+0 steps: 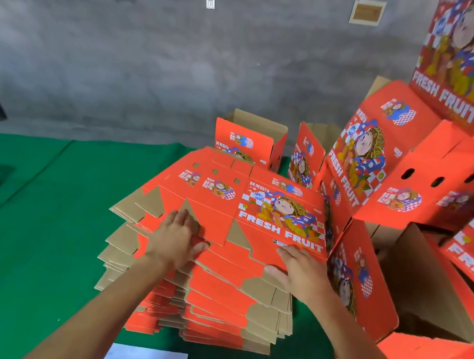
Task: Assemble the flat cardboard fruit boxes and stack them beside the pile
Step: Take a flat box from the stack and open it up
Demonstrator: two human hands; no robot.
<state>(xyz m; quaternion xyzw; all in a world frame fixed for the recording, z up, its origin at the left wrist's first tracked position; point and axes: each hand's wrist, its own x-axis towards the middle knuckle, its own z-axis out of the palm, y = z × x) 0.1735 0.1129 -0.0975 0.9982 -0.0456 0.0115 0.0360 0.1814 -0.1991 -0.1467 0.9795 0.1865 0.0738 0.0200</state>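
Flat boxes lie in a tall pile [206, 272] on the green mat [31, 222], and the top blank [243, 209] sits slightly askew on it, printed side up. Both hands rest on the pile's near edge. The left hand [177, 238] lies flat with fingers spread over the blank's notched flaps; the right hand [301, 273] lies with straight fingers on the near right corner, thumb out along the edge. Neither hand curls round anything that shows, so I read both as pressing, not gripping.

Right of the pile, touching or just beside it, stand the assembled boxes [403, 183], stacked several high, with an open one [436, 296] lowest. Behind the pile stand two more open boxes [249, 140].

The blank looks light and fairly stiff: corrugated board, likely to flex along its scored folds and sag if lifted by one corner. Its printed face may be a little slick. A good hold would probably be at two near edges, fingers slipped under, thumbs on top, well clear of the loose flaps, which could bend or tear.
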